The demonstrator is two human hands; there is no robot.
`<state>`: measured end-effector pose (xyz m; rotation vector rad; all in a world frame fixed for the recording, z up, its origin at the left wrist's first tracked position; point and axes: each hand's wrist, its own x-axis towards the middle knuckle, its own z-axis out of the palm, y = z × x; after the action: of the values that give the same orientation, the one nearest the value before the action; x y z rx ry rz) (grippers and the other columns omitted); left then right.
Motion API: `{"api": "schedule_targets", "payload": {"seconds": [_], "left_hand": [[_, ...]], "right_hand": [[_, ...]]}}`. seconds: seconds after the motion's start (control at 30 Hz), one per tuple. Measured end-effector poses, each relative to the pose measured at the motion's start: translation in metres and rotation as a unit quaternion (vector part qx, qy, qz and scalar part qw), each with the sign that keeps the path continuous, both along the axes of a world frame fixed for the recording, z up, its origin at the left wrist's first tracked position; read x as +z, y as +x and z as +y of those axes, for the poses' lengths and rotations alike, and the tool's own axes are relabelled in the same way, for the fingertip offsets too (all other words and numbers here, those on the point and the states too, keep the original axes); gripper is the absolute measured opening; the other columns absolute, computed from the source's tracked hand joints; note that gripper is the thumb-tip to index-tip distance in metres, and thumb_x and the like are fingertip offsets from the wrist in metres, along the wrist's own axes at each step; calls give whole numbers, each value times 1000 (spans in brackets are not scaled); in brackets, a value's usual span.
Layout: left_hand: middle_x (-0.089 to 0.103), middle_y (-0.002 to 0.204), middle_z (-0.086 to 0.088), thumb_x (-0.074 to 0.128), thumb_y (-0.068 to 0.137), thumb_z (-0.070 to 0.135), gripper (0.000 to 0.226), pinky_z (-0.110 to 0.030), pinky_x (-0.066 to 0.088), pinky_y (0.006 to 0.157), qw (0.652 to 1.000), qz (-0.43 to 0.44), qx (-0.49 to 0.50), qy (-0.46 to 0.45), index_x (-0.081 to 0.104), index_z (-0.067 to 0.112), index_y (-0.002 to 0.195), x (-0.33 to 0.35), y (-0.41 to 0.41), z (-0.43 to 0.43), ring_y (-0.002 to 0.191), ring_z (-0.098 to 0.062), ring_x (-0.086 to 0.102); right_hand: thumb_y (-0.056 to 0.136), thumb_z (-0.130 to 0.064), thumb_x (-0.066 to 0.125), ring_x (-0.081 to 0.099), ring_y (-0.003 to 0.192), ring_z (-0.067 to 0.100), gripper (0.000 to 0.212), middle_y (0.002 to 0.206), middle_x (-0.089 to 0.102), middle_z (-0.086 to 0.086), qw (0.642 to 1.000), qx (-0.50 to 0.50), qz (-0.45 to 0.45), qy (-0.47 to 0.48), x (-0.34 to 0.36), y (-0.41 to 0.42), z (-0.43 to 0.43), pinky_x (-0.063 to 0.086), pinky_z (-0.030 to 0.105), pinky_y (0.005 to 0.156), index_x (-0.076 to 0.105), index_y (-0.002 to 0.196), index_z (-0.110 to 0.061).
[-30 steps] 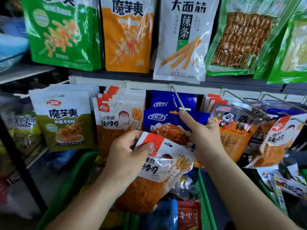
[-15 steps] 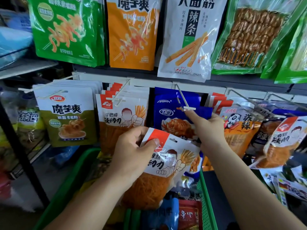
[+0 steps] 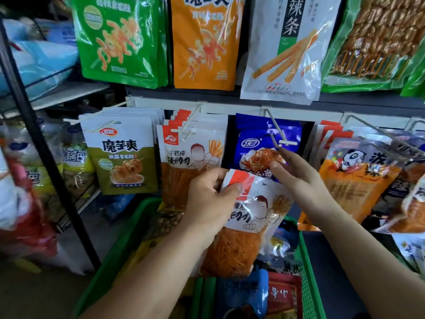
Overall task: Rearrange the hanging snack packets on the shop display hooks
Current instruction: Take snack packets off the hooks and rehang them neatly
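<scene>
My left hand [image 3: 211, 199] grips the top left corner of a white-and-red packet of orange strips [image 3: 250, 222], held tilted in front of the lower row of hooks. Just behind its top edge hang blue packets [image 3: 259, 143] on a wire hook [image 3: 274, 127] ending in a white cross bar. My right hand [image 3: 296, 178] reaches up to the blue packets. Its index fingertip is just below the hook's tip and its thumb lies against the front blue packet. A matching white-and-red row [image 3: 190, 153] hangs on the hook to the left.
Olive-and-white packets [image 3: 119, 153] hang far left, panda-print orange packets [image 3: 358, 176] to the right. Large packets [image 3: 282, 47] fill the upper row. A green basket [image 3: 308, 272] with loose packets sits below my arms. A black rack post [image 3: 34, 134] stands at left.
My left hand has lifted the white-and-red packet a little higher and closer to the blue packets. My right index finger has slipped from the hook's cross bar to just below it.
</scene>
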<state>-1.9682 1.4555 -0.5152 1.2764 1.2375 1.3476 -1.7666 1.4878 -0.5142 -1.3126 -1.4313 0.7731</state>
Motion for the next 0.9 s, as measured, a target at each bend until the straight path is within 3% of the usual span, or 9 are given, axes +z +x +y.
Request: {"api": "schedule_targets", "payload": {"seconds": [0.13,0.2,0.27,0.33,0.43,0.5,0.67,0.8,0.9], "left_hand": [[81,82,3,80,86,10,13,-37,66,72,1000,-21,15,-8,77,21,90,-2,-1,2,78,-18,79],[81,84,0,80,85,9,14,-36,65,70,999,-48,11,-14,78,20,93,-1,1,0,80,-21,79],[82,86,-3,79,86,7,17,-39,65,70,997,-77,-1,-21,78,19,97,2,4,-1,81,-23,80],[82,88,-5,78,87,4,17,-40,65,71,994,-104,-13,-21,78,18,98,6,10,-3,82,-24,80],[82,89,-6,77,87,3,17,-37,65,70,991,-131,-31,-19,78,17,97,12,26,-7,81,-22,80],[83,89,-3,77,87,4,17,-34,64,70,991,-125,-50,-19,78,19,97,15,41,-11,81,-19,80],[83,96,0,77,89,14,16,-27,57,79,989,-104,-92,-39,79,19,104,10,86,-18,93,-16,79],[82,95,12,70,96,25,11,-10,52,69,990,-21,-135,-29,78,27,103,3,122,-18,90,0,75],[81,97,18,67,98,25,12,-13,51,75,986,9,-169,2,77,32,101,6,148,-12,93,2,74]], "right_hand": [[89,-53,71,69,121,18,50,124,77,-3,997,30,67,-14,6,13,-9,56,27,88,72,130,-24],[84,-55,79,75,111,26,47,113,81,5,996,44,78,-25,7,18,-17,61,38,88,79,114,-20],[78,-49,87,76,108,26,50,112,81,6,995,43,85,-33,5,24,-24,60,45,94,75,118,-21],[76,-36,91,78,105,24,60,113,81,5,990,31,126,-49,4,34,-31,61,37,84,67,128,-19],[82,-27,80,79,103,27,47,111,82,9,981,65,160,-82,5,53,-48,62,34,82,70,125,-11],[86,-26,77,78,102,32,39,111,81,17,981,62,169,-70,3,68,-57,63,40,87,75,119,-5],[95,-12,71,77,86,26,17,100,82,19,985,-5,174,-9,4,107,-79,63,36,74,77,107,-3],[101,-13,67,77,92,38,17,103,80,24,984,-40,175,-10,-1,139,-89,64,48,82,75,108,1],[102,-16,68,77,97,41,15,101,81,18,981,-97,170,4,0,161,-90,65,50,85,76,106,-4]]}}
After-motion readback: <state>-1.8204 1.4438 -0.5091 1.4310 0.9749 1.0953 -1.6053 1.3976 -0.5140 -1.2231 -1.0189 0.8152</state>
